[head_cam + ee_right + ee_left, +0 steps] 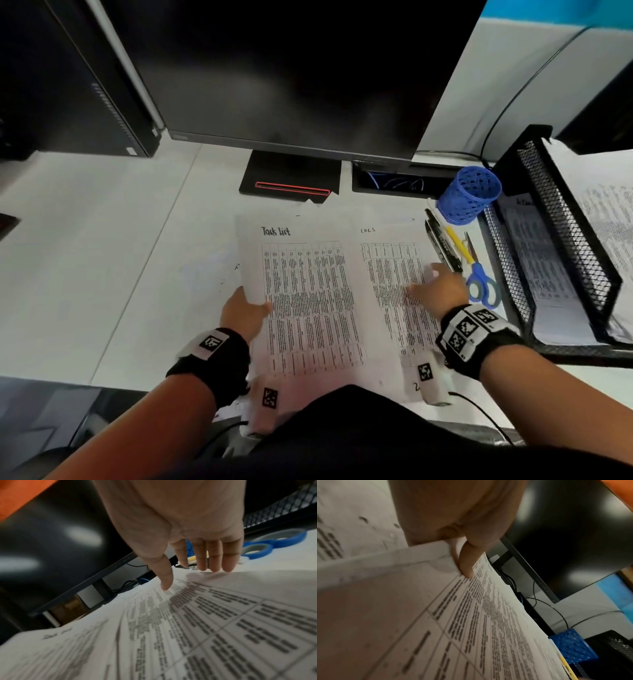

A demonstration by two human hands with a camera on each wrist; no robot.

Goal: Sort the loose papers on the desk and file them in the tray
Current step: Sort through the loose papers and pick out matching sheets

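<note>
White paper, two printed sheets side by side on the desk [102, 274] in front of the monitor [291, 75]. The left hand [244, 313] pinches the left edge of the "Task List" sheet [308, 301], thumb on top and fingers curled under, and that edge is lifted off the surface. The right hand [440, 286] lies flat on the "Logs" sheet [390, 274], fingers straight and close together, fingertips [214, 566] near its right margin, just beside the pens [442, 243] and the blue-handled scissors [481, 281].

The mesh tray [561, 219] stands at the right, already holding printed pages on both levels, with the blue pen cup [469, 195] at its near corner.

By the look of it, this is the gathering step: one sheet being drawn up while the other is pinned. To do it well, I'd say keep the flat hand pressing down so the Logs page doesn't skate into the pens, and slide the pinched sheet across low, not bent sharply at the thumb, since thin paper creases there. Square the edges together before the reach to the tray; the cup and scissors sit right in that path, so lift over them.
</note>
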